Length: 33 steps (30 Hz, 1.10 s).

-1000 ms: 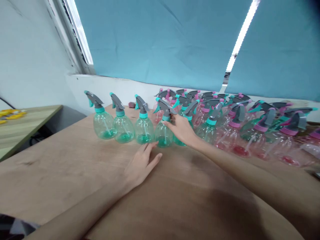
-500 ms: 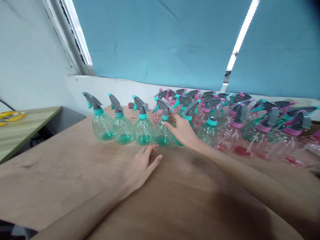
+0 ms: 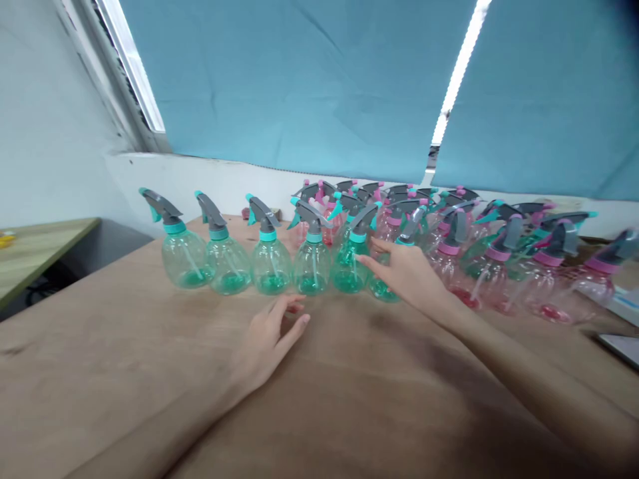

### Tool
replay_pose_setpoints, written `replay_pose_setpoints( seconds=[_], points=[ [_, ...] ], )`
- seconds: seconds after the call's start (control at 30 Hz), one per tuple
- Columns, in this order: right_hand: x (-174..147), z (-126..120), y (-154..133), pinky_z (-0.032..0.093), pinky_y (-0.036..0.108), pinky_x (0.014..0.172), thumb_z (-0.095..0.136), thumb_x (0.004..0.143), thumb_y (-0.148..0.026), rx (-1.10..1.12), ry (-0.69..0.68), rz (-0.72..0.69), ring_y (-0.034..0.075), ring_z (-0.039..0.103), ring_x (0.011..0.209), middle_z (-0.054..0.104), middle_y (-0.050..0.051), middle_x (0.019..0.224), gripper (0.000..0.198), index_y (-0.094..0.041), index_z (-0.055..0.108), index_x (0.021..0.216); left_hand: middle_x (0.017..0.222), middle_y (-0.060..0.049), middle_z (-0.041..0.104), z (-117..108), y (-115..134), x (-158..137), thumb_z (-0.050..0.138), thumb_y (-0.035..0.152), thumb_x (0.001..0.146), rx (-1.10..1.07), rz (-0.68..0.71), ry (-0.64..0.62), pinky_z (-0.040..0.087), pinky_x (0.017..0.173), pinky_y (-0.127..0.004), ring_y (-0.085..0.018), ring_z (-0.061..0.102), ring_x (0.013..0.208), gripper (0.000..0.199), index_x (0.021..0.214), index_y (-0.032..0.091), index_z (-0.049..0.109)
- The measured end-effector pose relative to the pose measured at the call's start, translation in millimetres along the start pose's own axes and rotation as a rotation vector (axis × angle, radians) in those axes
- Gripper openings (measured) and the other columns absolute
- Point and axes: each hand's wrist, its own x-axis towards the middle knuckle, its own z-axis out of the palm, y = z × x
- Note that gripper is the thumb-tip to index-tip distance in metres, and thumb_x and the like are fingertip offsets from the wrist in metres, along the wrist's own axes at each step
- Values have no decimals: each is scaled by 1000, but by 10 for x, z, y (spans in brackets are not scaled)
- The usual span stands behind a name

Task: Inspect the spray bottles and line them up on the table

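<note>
A row of clear green spray bottles with teal collars and grey heads stands upright on the wooden table (image 3: 150, 372). My right hand (image 3: 409, 273) is at the right side of one green spray bottle (image 3: 344, 269), thumb at its front and fingers partly hidden behind it. Just left of that stands another green spray bottle (image 3: 312, 266). My left hand (image 3: 267, 336) rests low over the table before the row, holding nothing, its fingers loosely bent and its thumb apart. Its nearest bottle is a third green spray bottle (image 3: 271, 266).
Several pink spray bottles (image 3: 492, 266) crowd the right side and back, mixed with green ones. Behind them run a white ledge (image 3: 210, 176) and a blue covering (image 3: 309, 86). A second table (image 3: 50, 246) with yellow items stands at left; a flat dark-edged object (image 3: 622, 349) lies at right.
My right hand has moved rightward from one green spray bottle to its neighbour. My left hand stays low in front of the row. The view has turned slightly right.
</note>
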Motion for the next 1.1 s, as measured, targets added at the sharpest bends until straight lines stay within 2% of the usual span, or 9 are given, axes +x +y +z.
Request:
replay_pose_setpoints(
  seconds=[0.13, 0.33, 0.43, 0.63, 0.8, 0.97, 1.1],
  points=[
    [98, 161, -17, 45, 36, 61, 57, 87, -46, -8, -56, 41, 30, 67, 68, 69, 10, 66, 43, -10, 63, 111, 101, -4, 72, -17, -1, -2, 45, 46, 93, 0, -13, 14, 53, 79, -39, -26, 69, 89, 30, 114, 27, 56],
    [240, 325, -32, 45, 33, 54, 58, 84, -55, 30, -92, 155, 26, 65, 57, 66, 9, 62, 59, -5, 55, 114, 98, -2, 71, -16, -12, 5, 44, 43, 94, 13, -14, 20, 53, 79, -37, -23, 68, 86, 28, 113, 25, 56],
    [270, 335, -34, 46, 34, 53, 58, 84, -55, 51, -102, 172, 25, 64, 54, 64, 8, 60, 56, -5, 55, 111, 97, -3, 71, -18, 4, 0, 44, 43, 94, 17, -12, 14, 54, 78, -38, -23, 69, 83, 28, 113, 25, 55],
    [266, 249, -27, 47, 33, 48, 61, 82, -47, 133, -162, 161, 20, 60, 42, 60, 0, 52, 50, -10, 53, 115, 96, -3, 72, -29, 28, -5, 44, 47, 94, 11, -3, 13, 54, 81, -42, -26, 69, 85, 28, 113, 29, 54],
    [281, 205, 49, 45, 33, 43, 62, 80, -46, 193, -242, 133, 20, 58, 40, 58, -1, 47, 45, -13, 56, 111, 94, -2, 72, -25, 13, -4, 45, 45, 94, 5, 9, 10, 54, 80, -41, -25, 69, 86, 27, 114, 29, 54],
    [272, 98, 115, 46, 32, 45, 66, 76, -42, 242, -348, 72, 20, 62, 46, 66, 1, 62, 43, -18, 59, 111, 90, -1, 70, -25, 15, -11, 44, 41, 95, 12, 28, -5, 54, 75, -36, -22, 68, 81, 26, 113, 25, 54],
    [169, -109, 127, 46, 29, 43, 69, 75, -40, 317, -494, 18, 20, 66, 55, 71, 5, 78, 53, -18, 57, 122, 93, -1, 70, -26, 37, -26, 45, 39, 94, 14, 58, -35, 54, 73, -34, -21, 68, 81, 24, 111, 24, 53]
  ],
)
